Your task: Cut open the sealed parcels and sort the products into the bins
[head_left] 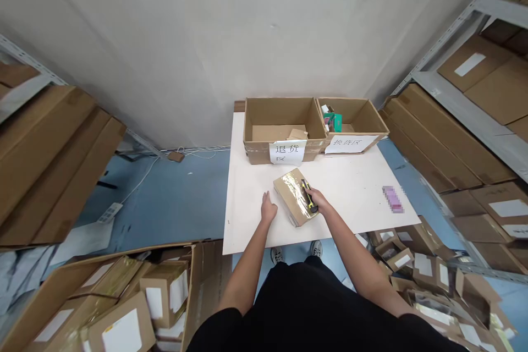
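Observation:
A taped cardboard box (pixel 290 190) lies at an angle on the white table, with shiny clear tape running over its top. Over the box's right part, my right hand (pixel 320 201) is closed around a black and yellow box cutter (pixel 306 190). Whether the blade is out is too small to tell. My left hand (pixel 269 209) is just left of the box, seemingly apart from it, fingers stretched forward and holding nothing.
Two open cartons with handwritten paper signs, a left carton (pixel 259 152) and a right carton (pixel 376 136), stand at the back of the table (pixel 243 225). A pixelated purple item (pixel 393 199) lies at right. Parcels fill a large carton (pixel 206 280) lower left and pile up (pixel 429 269) lower right; shelves flank both sides.

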Demonstrator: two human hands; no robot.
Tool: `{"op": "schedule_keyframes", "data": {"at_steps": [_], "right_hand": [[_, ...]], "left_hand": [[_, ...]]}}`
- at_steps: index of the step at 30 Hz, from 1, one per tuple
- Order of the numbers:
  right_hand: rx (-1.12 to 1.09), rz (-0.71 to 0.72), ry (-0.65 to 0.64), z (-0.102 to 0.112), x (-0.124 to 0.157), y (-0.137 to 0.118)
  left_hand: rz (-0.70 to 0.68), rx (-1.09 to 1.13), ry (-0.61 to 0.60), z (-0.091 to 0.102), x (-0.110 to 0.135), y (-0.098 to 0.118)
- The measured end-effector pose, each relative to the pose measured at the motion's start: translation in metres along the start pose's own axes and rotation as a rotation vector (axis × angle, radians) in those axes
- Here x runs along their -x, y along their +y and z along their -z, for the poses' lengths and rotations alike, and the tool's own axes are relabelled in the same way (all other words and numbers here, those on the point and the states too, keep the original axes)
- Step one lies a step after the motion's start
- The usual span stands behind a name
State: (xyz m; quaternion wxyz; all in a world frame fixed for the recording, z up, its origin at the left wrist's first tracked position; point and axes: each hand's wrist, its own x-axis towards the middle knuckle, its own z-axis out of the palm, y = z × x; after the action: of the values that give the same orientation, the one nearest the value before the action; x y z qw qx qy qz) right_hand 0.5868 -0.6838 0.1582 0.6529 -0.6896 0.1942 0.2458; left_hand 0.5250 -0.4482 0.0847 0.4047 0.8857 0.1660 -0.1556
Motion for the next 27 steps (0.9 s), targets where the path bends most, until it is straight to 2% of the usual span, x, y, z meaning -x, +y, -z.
{"op": "schedule_keyframes", "data": {"at_steps": [2,3,5,6,9,12,16,21,27], "right_hand": [[0.100,0.048,0.018,-0.010,0.003,0.015],[0.140,0.083,0.029,-0.013,0.005,0.022],[0.216,0.157,0.065,-0.015,0.006,0.031],[0.266,0.194,0.099,-0.014,0.006,0.032],[0.447,0.309,0.208,-0.013,0.003,0.021],[0.608,0.352,0.207,-0.020,-0.009,-0.004],[0.823,0.325,0.149,-0.043,-0.034,-0.029],[0.832,0.239,0.137,-0.063,-0.052,-0.027],[0.813,0.183,0.067,-0.054,-0.048,-0.025]], "left_hand": [[-0.127,-0.068,0.106,0.018,-0.003,0.006],[-0.224,-0.124,0.101,0.022,-0.004,0.013],[-0.378,-0.266,-0.033,0.024,-0.007,0.032],[-0.405,-0.341,-0.122,0.022,-0.009,0.041],[-0.343,-0.521,-0.302,0.014,-0.015,0.061],[-0.280,-0.595,-0.343,0.008,-0.021,0.068],[-0.226,-0.543,-0.367,0.002,-0.028,0.068],[-0.223,-0.437,-0.369,-0.002,-0.031,0.064],[-0.227,-0.474,-0.364,0.000,-0.028,0.060]]}}
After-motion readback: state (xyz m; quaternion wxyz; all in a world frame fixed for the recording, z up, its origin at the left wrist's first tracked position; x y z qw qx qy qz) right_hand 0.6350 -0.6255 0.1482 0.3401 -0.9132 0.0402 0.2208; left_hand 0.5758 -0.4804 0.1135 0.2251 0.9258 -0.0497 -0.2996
